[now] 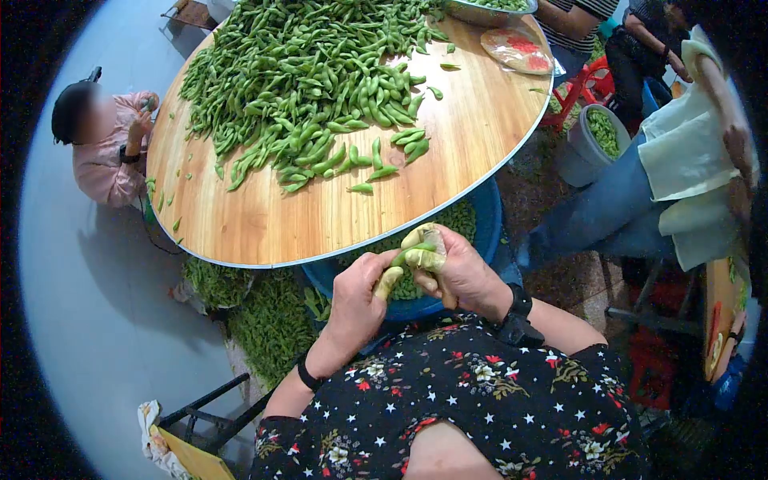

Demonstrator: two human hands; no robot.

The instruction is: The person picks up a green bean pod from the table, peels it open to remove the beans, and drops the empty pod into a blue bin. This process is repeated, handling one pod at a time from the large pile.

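A green edamame pod (414,251) is pinched between my two hands, over a blue tub (490,232). My left hand (358,294) is closed on one end of it, thumb and fingers pressed together. On the other end, my right hand (462,270) is closed too, its thumb lying across the pod. Pale yellowish covers sit on several fingertips. Below the hands, shelled green beans (458,220) lie in the tub, partly hidden by my hands and the table edge. A big heap of edamame pods (312,88) covers much of the round wooden table (312,228).
A metal tray (488,14) and a clear bag with red print (516,52) rest at the table's far right. On the left sits a person in pink (112,148). Other people are on the right, near a white bucket of beans (572,152). Discarded husks (272,320) cover the floor.
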